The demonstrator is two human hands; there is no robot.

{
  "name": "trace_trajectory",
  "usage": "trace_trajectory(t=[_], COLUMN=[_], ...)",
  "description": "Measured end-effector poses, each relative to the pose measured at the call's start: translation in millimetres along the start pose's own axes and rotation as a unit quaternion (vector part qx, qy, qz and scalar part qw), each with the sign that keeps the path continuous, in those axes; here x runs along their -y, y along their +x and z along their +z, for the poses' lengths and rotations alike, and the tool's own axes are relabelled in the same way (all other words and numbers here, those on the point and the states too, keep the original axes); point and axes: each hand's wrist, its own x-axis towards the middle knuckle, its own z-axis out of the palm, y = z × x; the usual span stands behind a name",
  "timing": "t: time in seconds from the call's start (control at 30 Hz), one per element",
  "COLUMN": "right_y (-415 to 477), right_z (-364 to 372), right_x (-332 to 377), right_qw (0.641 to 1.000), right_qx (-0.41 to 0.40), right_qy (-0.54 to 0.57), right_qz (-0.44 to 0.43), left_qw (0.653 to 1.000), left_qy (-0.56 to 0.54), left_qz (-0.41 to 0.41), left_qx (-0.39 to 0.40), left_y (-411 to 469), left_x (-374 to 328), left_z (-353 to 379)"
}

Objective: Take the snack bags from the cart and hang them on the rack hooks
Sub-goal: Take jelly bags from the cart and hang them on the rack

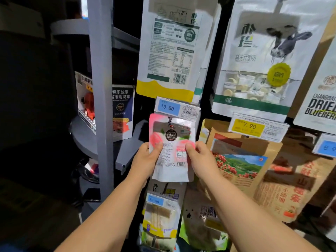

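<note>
A pink and white snack bag (171, 140) with a round black label is held upright against the rack, its top edge just under a blue 13.80 price tag (168, 107). My left hand (148, 157) grips its left edge and my right hand (199, 157) grips its right edge, thumbs on the front. The hook behind the tag is hidden by the bag and tag. The cart is out of sight.
A white and yellow bag (171, 51) hangs above, a cow-print bag (263, 57) to the right over a yellow 7.90 tag (250, 126). Brown pouches (243, 160) hang lower right. A grey upright post (102, 106) and a toy fire-truck box (86, 104) stand left.
</note>
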Motion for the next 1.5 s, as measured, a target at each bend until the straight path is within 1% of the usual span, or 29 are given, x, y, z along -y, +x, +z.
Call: trace_trajectory(t=[0.1, 0.2, 0.27, 0.4, 0.47, 0.57, 0.63, 0.7, 0.77, 0.83, 0.9, 1.0, 1.07, 1.17, 1.23, 1.27, 1.33, 1.43, 1.5], right_y=[-7.6, -17.0, -25.3, -39.0, -46.7, -64.5, -80.0, -98.3, -117.5, -141.8, -171.2, -228.6, -271.9, -340.6, -386.3, -408.7, -452.7, -507.5, -532.5], right_z=[2.3, 2.2, -0.2, -13.4, -23.8, -47.5, -70.0, -97.6, -126.5, -157.6, -191.2, -239.9, -267.7, -301.7, -317.9, -323.8, -332.8, -343.8, -349.7], right_x=[-1.7, -2.5, -4.0, -10.0, -15.1, -25.3, -36.7, -51.2, -72.6, -92.3, -115.3, -144.4, -159.3, -180.1, -192.4, -199.2, -212.3, -227.0, -231.4], right_qw=[0.996, 0.992, 0.99, 0.99, 0.983, 0.96, 0.953, 0.955, 0.959, 0.961, 0.954, 0.926, 0.898, 0.845, 0.804, 0.783, 0.749, 0.701, 0.678], right_qx=[-0.004, -0.003, 0.003, 0.011, 0.02, 0.019, -0.015, -0.064, -0.118, -0.185, -0.245, -0.337, -0.399, -0.486, -0.539, -0.562, -0.593, -0.625, -0.64], right_qy=[0.082, 0.117, 0.134, 0.139, 0.181, 0.275, 0.292, 0.274, 0.237, 0.175, 0.123, 0.082, 0.061, 0.054, 0.065, 0.064, 0.058, 0.059, 0.048], right_qz=[-0.03, -0.042, -0.048, -0.032, -0.001, 0.05, 0.075, 0.091, 0.102, 0.11, 0.122, 0.152, 0.174, 0.218, 0.242, 0.26, 0.289, 0.339, 0.358], left_qw=[0.991, 0.966, 0.949, 0.937, 0.941, 0.945, 0.944, 0.941, 0.933, 0.919, 0.903, 0.865, 0.826, 0.738, 0.683, 0.66, 0.63, 0.601, 0.594], left_qy=[-0.124, -0.246, -0.297, -0.33, -0.32, -0.303, -0.291, -0.283, -0.278, -0.27, -0.245, -0.203, -0.153, -0.074, -0.041, -0.032, -0.005, 0.044, 0.079], left_qz=[-0.001, -0.02, -0.03, -0.039, -0.034, -0.031, -0.033, -0.037, -0.046, -0.06, -0.065, -0.091, -0.09, -0.075, -0.078, -0.081, -0.09, -0.068, -0.051], left_qx=[0.048, 0.069, 0.098, 0.105, 0.105, 0.122, 0.149, 0.182, 0.226, 0.283, 0.348, 0.45, 0.535, 0.667, 0.725, 0.746, 0.772, 0.795, 0.799], left_y=[-17.8, -33.1, -43.9, -65.3, -73.7, -84.9, -95.4, -110.2, -126.9, -144.6, -167.2, -214.2, -249.5, -306.5, -347.4, -368.5, -408.7, -462.5, -491.0], left_x=[-6.8, -11.5, -14.4, -19.3, -19.8, -18.5, -17.9, -19.3, -20.0, -19.4, -17.2, -15.9, -13.2, -7.2, -2.2, 0.7, 7.0, 16.3, 25.3], left_z=[-3.0, -1.8, 0.5, 12.3, 22.2, 45.4, 69.7, 100.8, 135.3, 172.7, 212.6, 269.6, 303.1, 346.4, 370.1, 380.7, 398.9, 421.0, 430.4])
